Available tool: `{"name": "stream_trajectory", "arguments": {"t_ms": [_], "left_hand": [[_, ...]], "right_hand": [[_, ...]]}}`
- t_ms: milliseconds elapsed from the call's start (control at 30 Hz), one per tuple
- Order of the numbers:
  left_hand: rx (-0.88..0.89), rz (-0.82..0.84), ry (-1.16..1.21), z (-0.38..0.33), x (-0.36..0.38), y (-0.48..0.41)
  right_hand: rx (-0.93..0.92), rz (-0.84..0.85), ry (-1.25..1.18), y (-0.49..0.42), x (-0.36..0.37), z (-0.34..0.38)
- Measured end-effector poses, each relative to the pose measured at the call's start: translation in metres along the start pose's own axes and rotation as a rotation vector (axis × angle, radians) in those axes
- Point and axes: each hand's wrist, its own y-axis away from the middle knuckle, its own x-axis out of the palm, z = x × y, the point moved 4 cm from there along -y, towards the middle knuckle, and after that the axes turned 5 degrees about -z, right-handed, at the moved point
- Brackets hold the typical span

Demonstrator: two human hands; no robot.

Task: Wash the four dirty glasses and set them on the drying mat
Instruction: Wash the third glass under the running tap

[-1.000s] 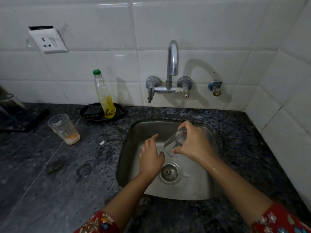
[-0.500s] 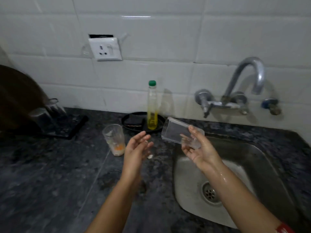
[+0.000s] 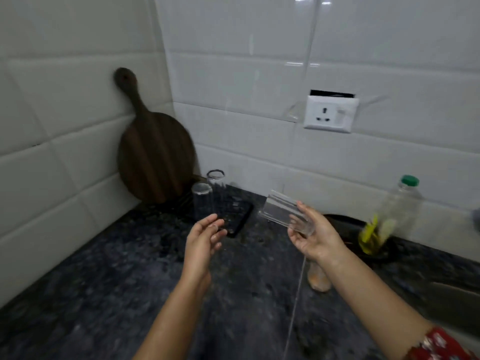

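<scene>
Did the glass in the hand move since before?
Yes. The clear glass in the right hand went left: before it was right of the green-capped bottle, now it is left of it.

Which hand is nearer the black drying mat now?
Left. The left hand hovers open at the near edge of the black drying mat; the right hand, gripping a clear glass tumbler, is farther right.

Left grip (image 3: 205, 237) is hovering palm-inward with fingers relaxed; right grip (image 3: 317, 240) is cradling a tilted glass (image 3: 281, 210), forearms extended.
</scene>
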Motion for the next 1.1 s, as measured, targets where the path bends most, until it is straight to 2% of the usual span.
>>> {"name": "stream_trajectory", "arguments": {"t_ms": [167, 333, 533, 700, 1100], "left_hand": [[-0.046, -0.049, -0.008, -0.003, -0.023, -0.045], [-0.093, -0.065, 0.001, 0.003, -0.027, -0.073], [-0.108, -0.054, -0.034, 0.014, -0.018, -0.098], [-0.141, -0.06, -0.063, 0.03, -0.016, -0.109], [-0.168, -0.063, -0.059, 0.039, -0.007, -0.109]], "right_hand": [[-0.194, -0.066, 0.27, -0.064, 0.047, -0.002], [-0.502, -0.136, 0.66, -0.108, 0.087, 0.003], [-0.723, -0.032, 1.202, -0.15, 0.119, 0.004], [-0.766, 0.051, 1.297, -0.162, 0.136, 0.0], [-0.827, 0.112, 1.519, -0.17, 0.158, -0.013]]}}
